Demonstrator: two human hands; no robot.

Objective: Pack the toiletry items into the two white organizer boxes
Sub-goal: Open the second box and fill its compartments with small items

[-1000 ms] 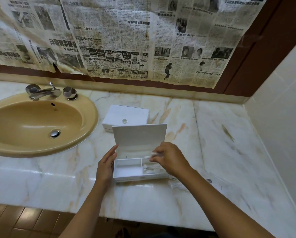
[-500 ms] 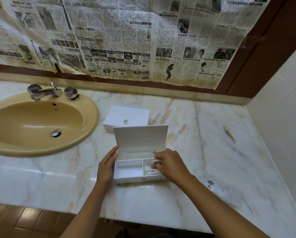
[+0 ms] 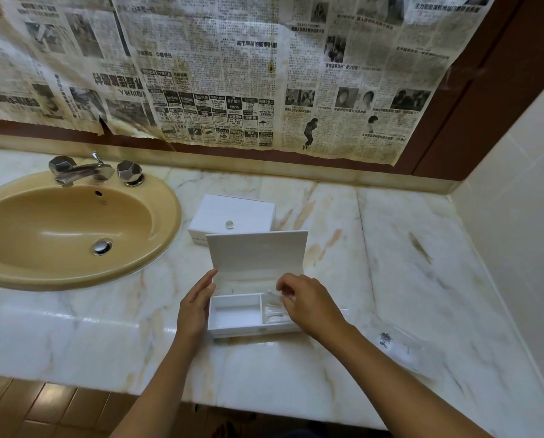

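Note:
A white organizer box (image 3: 232, 328) stands open on the marble counter, its lid (image 3: 258, 252) upright. Its left compartment is bare; the right compartment holds a clear packet of cotton swabs (image 3: 272, 314). My left hand (image 3: 196, 306) rests flat against the box's left wall, fingers straight. Over the right compartment, my right hand (image 3: 305, 303) has its fingertips pinched on the clear wrapping of the swab packet. A second white organizer box (image 3: 232, 213), closed and with a small clear knob, sits just behind the open one.
A tan sink (image 3: 74, 229) with a chrome tap (image 3: 84, 169) is at the left. A clear plastic packet with a dark print (image 3: 397, 346) lies on the counter at the right. A tiled wall (image 3: 517, 216) bounds the right side; newspaper covers the back wall.
My right hand has lifted a little inside the right compartment, fingers now pinching the swab wrapping. My left hand and the box have stayed put.

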